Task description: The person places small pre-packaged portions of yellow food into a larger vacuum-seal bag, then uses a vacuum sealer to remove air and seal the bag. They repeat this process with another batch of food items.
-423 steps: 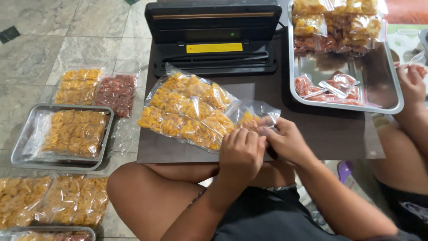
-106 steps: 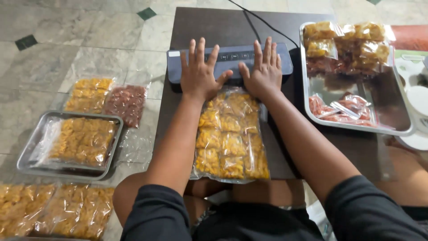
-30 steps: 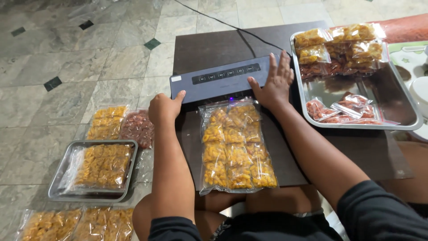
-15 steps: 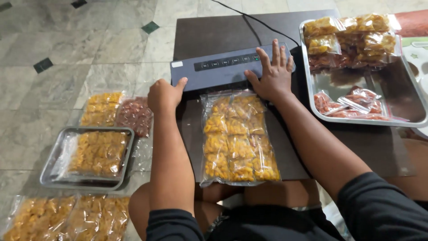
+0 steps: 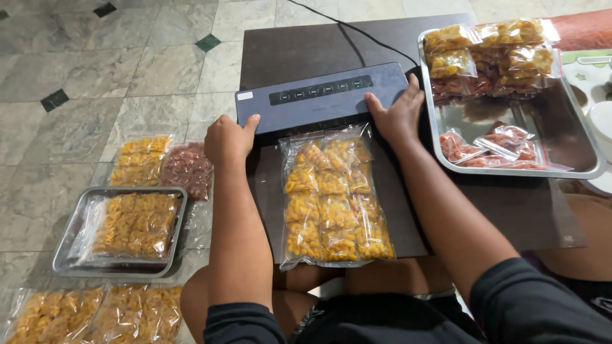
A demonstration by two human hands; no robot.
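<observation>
Pressing at both ends of the sealer (image 5: pixel 322 102), the two hands hold its lid shut over the mouth of the bag (image 5: pixel 335 197), which lies flat on the tabletop (image 5: pixel 306 48) at 6 o'clock of the machine, its top edge tucked under the lid so the seam can be clamped evenly. Left hand (image 5: pixel 228 139): grip curled loosely, thumb tip on the sealer's near left corner, pinching nothing. Right hand (image 5: pixel 398 114): fingers spread and flat on the lid's right end, palm bearing down. The bag's yellow snack packets sit in rows, well clear of the mouth. At 3 o'clock a steel tray (image 5: pixel 577 137) keeps filled yellow and red packets within reach; at 9 o'clock, on the floor (image 5: pixel 95 70), a smaller tray (image 5: pixel 67 245) and loose bags (image 5: pixel 162 165) lie apart from the working area.

Compared with half a second ago, hands, bag and sealer keep the same arrangement. Three and a half seconds ago both palms lay flat and close together on the lid's middle; they now sit at its ends, the left one closed into a loose fist.
</observation>
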